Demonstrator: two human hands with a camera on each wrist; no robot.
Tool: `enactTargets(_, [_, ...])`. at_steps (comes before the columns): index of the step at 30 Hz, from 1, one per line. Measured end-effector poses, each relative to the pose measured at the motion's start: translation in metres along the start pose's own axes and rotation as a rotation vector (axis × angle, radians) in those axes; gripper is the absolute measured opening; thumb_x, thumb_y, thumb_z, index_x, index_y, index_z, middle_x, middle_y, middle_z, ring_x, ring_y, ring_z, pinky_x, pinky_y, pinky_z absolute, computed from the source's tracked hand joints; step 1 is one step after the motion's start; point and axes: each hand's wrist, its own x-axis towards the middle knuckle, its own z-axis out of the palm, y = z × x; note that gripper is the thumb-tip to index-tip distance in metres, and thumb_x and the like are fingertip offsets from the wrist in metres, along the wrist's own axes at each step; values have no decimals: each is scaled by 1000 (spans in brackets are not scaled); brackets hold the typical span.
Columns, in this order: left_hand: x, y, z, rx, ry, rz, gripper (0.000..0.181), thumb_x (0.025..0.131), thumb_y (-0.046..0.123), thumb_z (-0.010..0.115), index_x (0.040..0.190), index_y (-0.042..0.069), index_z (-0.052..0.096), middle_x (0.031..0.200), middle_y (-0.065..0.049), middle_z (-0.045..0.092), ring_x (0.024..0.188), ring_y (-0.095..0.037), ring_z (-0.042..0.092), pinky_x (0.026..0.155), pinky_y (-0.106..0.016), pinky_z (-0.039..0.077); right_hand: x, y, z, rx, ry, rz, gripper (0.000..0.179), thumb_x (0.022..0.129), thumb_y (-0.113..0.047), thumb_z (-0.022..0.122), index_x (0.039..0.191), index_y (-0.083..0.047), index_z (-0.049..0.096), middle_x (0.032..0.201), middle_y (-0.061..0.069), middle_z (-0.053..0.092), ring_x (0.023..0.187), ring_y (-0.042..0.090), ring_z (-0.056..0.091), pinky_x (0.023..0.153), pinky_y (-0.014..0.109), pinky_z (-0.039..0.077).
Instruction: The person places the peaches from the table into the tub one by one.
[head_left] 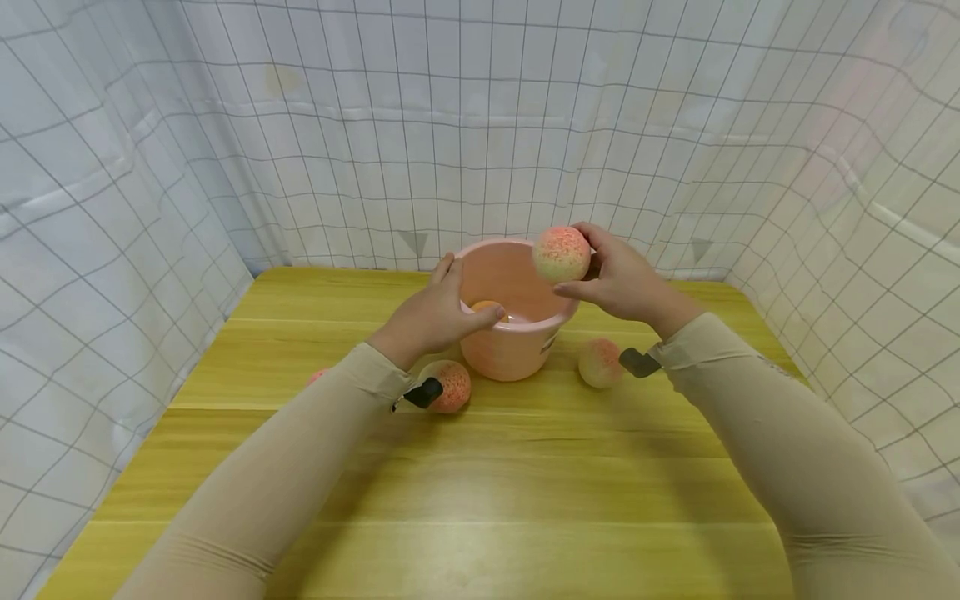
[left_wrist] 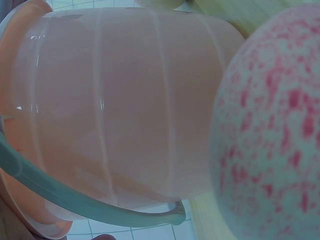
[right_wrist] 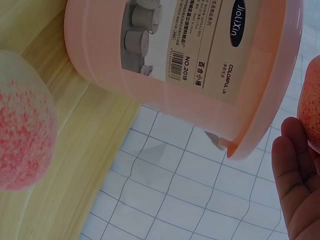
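Observation:
A pink plastic bucket (head_left: 517, 354) stands upright on the wooden table. My left hand (head_left: 431, 317) grips its rim at the left, thumb over the near edge. An orange round thing (head_left: 487, 308) lies inside, partly hidden by that thumb. My right hand (head_left: 622, 279) holds a pink-and-cream peach (head_left: 561, 254) over the bucket's right rim, thumb below and fingers behind. In the right wrist view, fingers (right_wrist: 295, 175) touch the peach (right_wrist: 310, 105) at the frame edge. The bucket's grey-green handle (left_wrist: 95, 207) hangs along its side in the left wrist view.
One peach (head_left: 452, 387) lies left of the bucket, below my left wrist. Another peach (head_left: 598, 362) sits to the right of it. A third (head_left: 318, 375) is mostly hidden by the left sleeve. Gridded white curtain (head_left: 487, 125) surrounds the wooden table (head_left: 487, 500) at the back and sides.

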Motion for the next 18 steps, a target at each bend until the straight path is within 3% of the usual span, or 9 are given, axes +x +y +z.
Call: enactTargets(18, [-1, 0, 0, 2, 3, 5, 125, 86, 82, 57, 170, 10, -2, 179, -13, -5, 143, -45, 52, 117, -58, 44, 6, -6, 11, 45, -27, 38, 76, 89, -21, 87, 152, -16, 44, 138, 5, 60, 106, 24, 67, 93, 40, 56])
